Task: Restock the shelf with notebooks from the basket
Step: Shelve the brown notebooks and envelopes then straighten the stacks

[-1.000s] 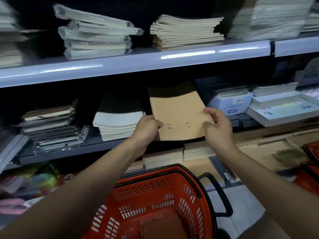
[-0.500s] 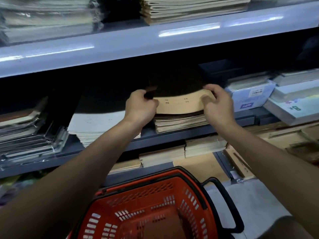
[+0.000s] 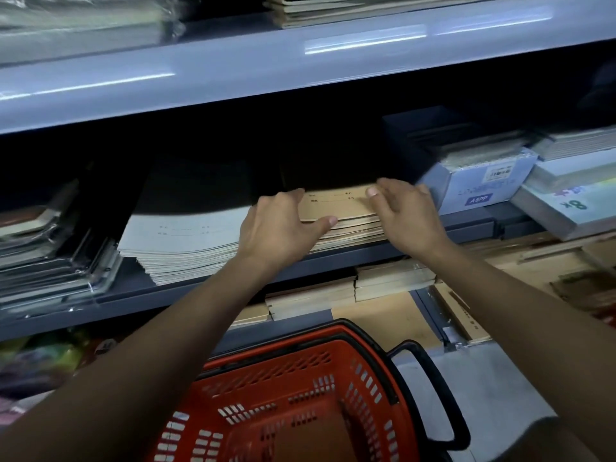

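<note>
The brown notebook [image 3: 336,205] lies flat on top of a stack of like brown notebooks [image 3: 356,231] on the middle shelf [image 3: 366,258]; its back half is lost in shadow. My left hand [image 3: 280,228] touches the stack's left side, fingers on the cover and thumb against the front edge. My right hand [image 3: 406,215] rests with spread fingers on the stack's right side. Below my arms stands the red basket [image 3: 266,411], with a dim brownish shape on its bottom.
A pale grey notebook stack [image 3: 180,241] lies just left of the brown one, and plastic-wrapped packs [image 3: 50,255] further left. A blue box [image 3: 480,188] sits close on the right. The upper shelf edge [image 3: 233,71] overhangs. Bundled brown notebooks [image 3: 393,278] fill the lower shelf.
Both hands carried the brown notebook from in front of the shelf into it and laid it on the stack. The fingers have since straightened and now lie against the stack.
</note>
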`<state>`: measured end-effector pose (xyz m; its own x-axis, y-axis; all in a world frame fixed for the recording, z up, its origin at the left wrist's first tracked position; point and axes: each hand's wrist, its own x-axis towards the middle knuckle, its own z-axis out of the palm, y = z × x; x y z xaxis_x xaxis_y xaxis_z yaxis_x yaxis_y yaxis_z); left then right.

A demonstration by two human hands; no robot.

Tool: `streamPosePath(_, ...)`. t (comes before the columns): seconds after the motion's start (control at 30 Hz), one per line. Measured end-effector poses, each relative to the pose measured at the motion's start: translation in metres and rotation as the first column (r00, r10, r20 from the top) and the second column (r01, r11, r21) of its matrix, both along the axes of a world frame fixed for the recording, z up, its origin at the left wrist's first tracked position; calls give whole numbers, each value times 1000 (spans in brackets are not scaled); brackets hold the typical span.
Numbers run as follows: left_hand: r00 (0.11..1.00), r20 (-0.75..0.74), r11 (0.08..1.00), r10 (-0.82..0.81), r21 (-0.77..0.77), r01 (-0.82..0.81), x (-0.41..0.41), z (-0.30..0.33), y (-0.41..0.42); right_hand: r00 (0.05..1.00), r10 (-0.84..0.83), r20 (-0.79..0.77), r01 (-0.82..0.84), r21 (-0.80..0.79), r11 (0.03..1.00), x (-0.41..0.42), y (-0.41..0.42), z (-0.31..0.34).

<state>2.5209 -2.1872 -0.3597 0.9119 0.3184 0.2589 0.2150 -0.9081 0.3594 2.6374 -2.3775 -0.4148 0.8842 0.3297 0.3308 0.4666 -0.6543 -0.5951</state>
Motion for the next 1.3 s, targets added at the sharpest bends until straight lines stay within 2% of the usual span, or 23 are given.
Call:
streamPosePath(0.1,998,61,1000,22,-3,-22,-1,-6,2,997,37,-67,-43,-99,994,-2,-4,0)
streamPosePath(0.37,997,78,996,16,81,-23,-10,-8,1,998,46,-39,-52,-178,983,-9,-6,8)
streamPosePath(0.53,994,109,996,-18,93,7,-28,-8,2,1000,0,-31,-6,-193,981,-26,-10,14)
streamPosePath(0.8,985,157,993,-73,107,57,-75,5,-6,996,-43,80,59,-217,974,-70,-17,27)
streamPosePath(1.1,977,197,991,-78,119,55,-132,14,-3,992,10,130,20,-226,974,-131,-14,41)
streamPosePath(1.3,986,163,995,-42,94,27,-162,2,12,991,44,125,-12,-246,969,-164,-3,36)
